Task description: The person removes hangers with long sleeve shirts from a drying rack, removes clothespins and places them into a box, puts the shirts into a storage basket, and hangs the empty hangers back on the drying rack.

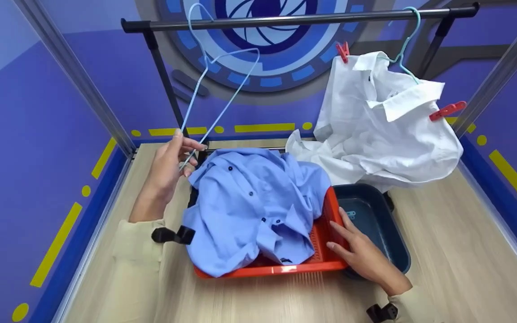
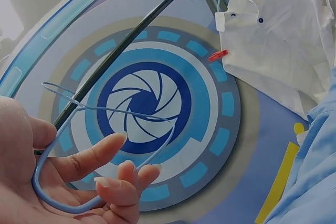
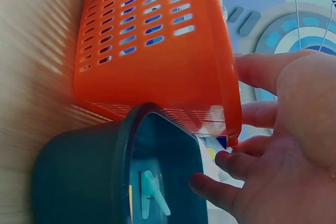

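Fingers of the left hand (image 1: 164, 166) grip one end of the blue hanger (image 1: 194, 95) in the head view, its hook (image 1: 190, 17) at the rail (image 1: 303, 19); a sharp tug could perhaps unhook it. The right hand (image 1: 362, 249), fingers extended, touches the red basket (image 1: 281, 269) holding a rumpled, dark-buttoned blue shirt (image 1: 231, 215). The left wrist view shows the hanger's thin, rounded wire; the right wrist view, the basket's glossy, slotted wall (image 3: 152, 80).

The left hand (image 2: 73, 167) holds a blue wire hanger (image 2: 38, 174) at lower left, before a dark rail (image 2: 136, 31) slanting toward the top and a round wall emblem (image 2: 143, 103) mid-frame, with a white shirt (image 2: 278, 40) and red clothespin (image 2: 218, 55) upper right and blue cloth (image 2: 312, 156) lower right.
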Motion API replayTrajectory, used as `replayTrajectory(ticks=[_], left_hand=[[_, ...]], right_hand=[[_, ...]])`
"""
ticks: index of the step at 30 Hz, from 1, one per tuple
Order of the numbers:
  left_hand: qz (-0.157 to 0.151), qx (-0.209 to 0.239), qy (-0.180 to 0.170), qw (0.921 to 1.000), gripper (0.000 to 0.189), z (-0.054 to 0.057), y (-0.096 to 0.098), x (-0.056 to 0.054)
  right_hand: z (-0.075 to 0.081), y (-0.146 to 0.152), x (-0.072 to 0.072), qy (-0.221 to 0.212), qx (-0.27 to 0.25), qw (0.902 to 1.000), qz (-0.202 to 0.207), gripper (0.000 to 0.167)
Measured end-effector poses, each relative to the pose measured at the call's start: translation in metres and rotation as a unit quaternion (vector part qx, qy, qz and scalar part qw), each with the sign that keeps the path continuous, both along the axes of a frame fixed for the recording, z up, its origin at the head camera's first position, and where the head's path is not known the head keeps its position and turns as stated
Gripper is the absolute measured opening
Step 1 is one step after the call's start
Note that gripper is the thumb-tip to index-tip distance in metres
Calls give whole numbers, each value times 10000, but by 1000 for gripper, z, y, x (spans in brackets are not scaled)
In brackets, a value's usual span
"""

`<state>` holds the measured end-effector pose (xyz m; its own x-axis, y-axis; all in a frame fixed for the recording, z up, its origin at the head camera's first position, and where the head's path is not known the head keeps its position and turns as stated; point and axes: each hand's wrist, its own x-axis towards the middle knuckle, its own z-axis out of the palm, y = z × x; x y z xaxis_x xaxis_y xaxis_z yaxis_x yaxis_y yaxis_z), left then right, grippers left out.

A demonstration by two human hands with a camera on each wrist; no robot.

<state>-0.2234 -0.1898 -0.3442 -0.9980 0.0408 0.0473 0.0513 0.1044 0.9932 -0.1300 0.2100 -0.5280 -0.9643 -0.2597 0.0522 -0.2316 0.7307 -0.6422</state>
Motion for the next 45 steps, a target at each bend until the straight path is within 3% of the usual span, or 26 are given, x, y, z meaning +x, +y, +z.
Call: replayTrajectory(ticks=[8,15,19,26,32,38,42,45], left_hand=[[70,-129,-78,9999,61,-2,0,-10],[169,-402,-360,9984,65,-14,-4,-14],[288,-518,-349,9976,64,-23,-7,-12],[392,-481,-135,9980,40,-39,-5,-3],[348,-702,-258,9966,58,-51,-5,5],[361,-577,-409,9968,71,-67,-8,8],[96,-1072,-378,9935,70,-78,-5,13],[-184,-1665,-332,9853,64,-84,-1,18]], right_hand=[[-2,-1,1,92,-172,9998,-28,59],[-4,-1,1,92,-248,9996,-103,59],[-5,-1,1,62,-253,9996,-140,59],[-5,-2,0,60,-306,9993,-222,57],[-6,-2,1,258,-469,9982,-284,52],[-4,-4,0,169,-804,9959,-390,48],[-1,-6,0,182,-1010,9938,-436,44],[1,-7,-1,291,-1036,9933,-430,40]])
